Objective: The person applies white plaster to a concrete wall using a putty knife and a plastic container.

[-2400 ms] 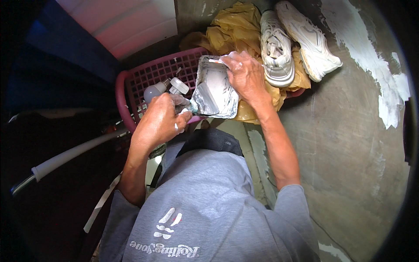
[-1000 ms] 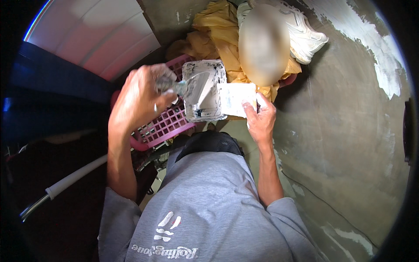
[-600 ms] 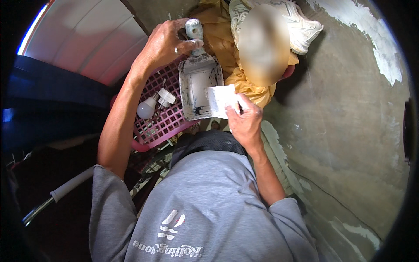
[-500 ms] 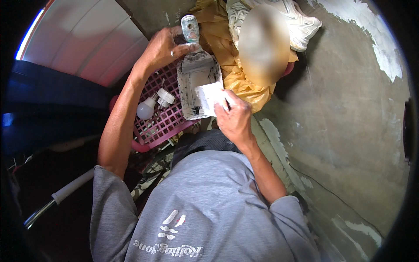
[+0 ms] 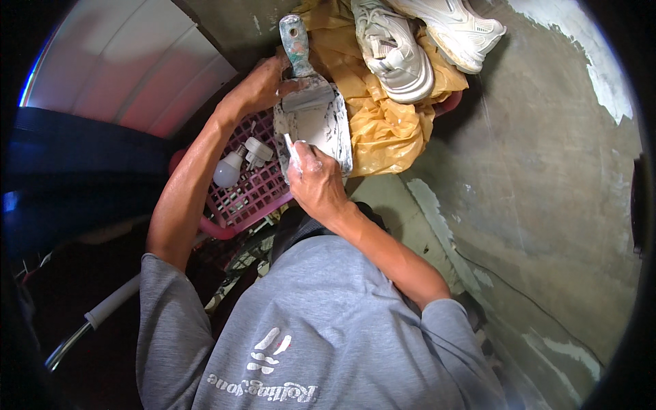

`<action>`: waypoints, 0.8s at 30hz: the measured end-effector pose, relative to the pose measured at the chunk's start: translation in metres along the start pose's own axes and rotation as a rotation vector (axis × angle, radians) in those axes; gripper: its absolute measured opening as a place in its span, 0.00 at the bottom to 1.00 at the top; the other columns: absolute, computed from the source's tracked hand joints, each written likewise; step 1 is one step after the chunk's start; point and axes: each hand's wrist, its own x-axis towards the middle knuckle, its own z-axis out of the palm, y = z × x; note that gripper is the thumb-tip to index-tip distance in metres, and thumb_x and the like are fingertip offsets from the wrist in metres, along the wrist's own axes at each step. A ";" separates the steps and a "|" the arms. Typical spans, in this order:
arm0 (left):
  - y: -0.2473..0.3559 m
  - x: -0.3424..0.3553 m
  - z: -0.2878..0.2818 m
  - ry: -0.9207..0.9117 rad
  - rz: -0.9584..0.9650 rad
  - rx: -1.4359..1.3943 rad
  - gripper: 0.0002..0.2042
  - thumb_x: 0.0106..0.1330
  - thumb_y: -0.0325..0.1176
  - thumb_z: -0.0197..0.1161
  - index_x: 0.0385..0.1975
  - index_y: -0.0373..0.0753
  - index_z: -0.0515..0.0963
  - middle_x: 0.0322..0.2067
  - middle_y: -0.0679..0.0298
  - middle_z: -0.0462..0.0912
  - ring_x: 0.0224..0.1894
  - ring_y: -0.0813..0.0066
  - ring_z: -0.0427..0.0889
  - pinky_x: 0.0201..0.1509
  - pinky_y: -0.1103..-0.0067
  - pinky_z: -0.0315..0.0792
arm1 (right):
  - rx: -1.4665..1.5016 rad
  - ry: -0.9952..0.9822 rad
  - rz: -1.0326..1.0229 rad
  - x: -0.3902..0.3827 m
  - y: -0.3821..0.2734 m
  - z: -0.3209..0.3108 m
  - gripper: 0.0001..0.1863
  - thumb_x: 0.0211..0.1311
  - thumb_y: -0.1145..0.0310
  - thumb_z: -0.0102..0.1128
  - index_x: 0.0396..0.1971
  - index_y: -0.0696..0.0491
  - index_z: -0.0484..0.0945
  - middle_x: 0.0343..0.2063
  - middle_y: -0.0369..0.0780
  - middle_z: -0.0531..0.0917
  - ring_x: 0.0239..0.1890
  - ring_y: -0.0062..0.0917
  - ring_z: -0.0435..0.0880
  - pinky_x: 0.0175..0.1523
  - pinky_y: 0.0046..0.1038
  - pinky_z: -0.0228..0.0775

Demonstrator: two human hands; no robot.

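My left hand (image 5: 263, 87) is closed at the far left corner of a putty-smeared tray (image 5: 346, 147), its thumb over the rim and its other fingers partly hidden. Beside that hand, a putty knife (image 5: 295, 46) lies across the tray's far end, its stained handle pointing away from me. White putty (image 5: 320, 126) covers part of the tray's floor. My right hand (image 5: 316, 179) grips a thin, flat, white-coated scraper (image 5: 290, 147) over the tray's near left side. The scraper is seen nearly edge-on.
Under the tray sits a pink plastic basket (image 5: 258, 217) holding a light bulb (image 5: 228, 169) and a white plug-like piece (image 5: 258, 152). Beyond it, white sneakers (image 5: 403, 72) rest on a yellow plastic bag (image 5: 389, 140). A grey wall (image 5: 540, 171) with white patches rises on the right.
My right hand has moved left across the tray, and its scraper has turned from flat to nearly edge-on. My left hand has come down closer onto the tray's far corner.
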 end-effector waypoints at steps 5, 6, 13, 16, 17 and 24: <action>0.003 -0.005 0.000 0.015 -0.016 0.001 0.14 0.64 0.36 0.62 0.43 0.32 0.76 0.38 0.51 0.83 0.39 0.64 0.81 0.43 0.67 0.73 | 0.009 -0.009 0.164 0.018 0.005 -0.010 0.09 0.51 0.77 0.56 0.33 0.65 0.74 0.23 0.55 0.79 0.25 0.49 0.80 0.31 0.41 0.72; 0.001 -0.005 0.000 0.017 -0.005 0.014 0.14 0.64 0.35 0.62 0.43 0.32 0.76 0.38 0.50 0.83 0.39 0.63 0.81 0.43 0.67 0.73 | -0.013 0.035 0.110 0.022 0.004 -0.014 0.10 0.51 0.77 0.56 0.33 0.65 0.74 0.22 0.54 0.79 0.24 0.48 0.81 0.29 0.41 0.72; 0.002 -0.002 0.000 0.008 0.034 0.046 0.13 0.63 0.33 0.62 0.44 0.32 0.76 0.38 0.49 0.82 0.40 0.59 0.82 0.44 0.66 0.73 | -0.082 0.028 0.139 0.035 0.004 0.009 0.09 0.49 0.76 0.57 0.32 0.63 0.75 0.19 0.53 0.79 0.23 0.48 0.80 0.31 0.41 0.73; -0.004 -0.004 0.003 0.024 0.056 0.106 0.14 0.63 0.31 0.61 0.45 0.32 0.75 0.40 0.48 0.82 0.42 0.57 0.81 0.46 0.65 0.73 | -0.098 -0.047 0.270 0.044 0.001 -0.007 0.07 0.49 0.76 0.57 0.28 0.63 0.74 0.18 0.55 0.78 0.24 0.50 0.81 0.31 0.41 0.73; -0.008 -0.003 0.004 0.027 0.057 0.130 0.14 0.63 0.31 0.61 0.46 0.32 0.74 0.41 0.48 0.82 0.43 0.56 0.81 0.47 0.65 0.73 | -0.070 -0.027 0.244 0.048 -0.003 -0.010 0.07 0.49 0.76 0.57 0.28 0.63 0.74 0.18 0.56 0.78 0.24 0.50 0.81 0.31 0.41 0.73; -0.015 0.003 0.008 0.021 0.078 0.074 0.14 0.63 0.31 0.62 0.47 0.33 0.74 0.42 0.47 0.81 0.45 0.55 0.81 0.49 0.65 0.73 | -0.124 -0.093 0.133 0.055 0.005 -0.004 0.07 0.49 0.76 0.56 0.28 0.63 0.74 0.19 0.56 0.78 0.25 0.52 0.80 0.32 0.44 0.72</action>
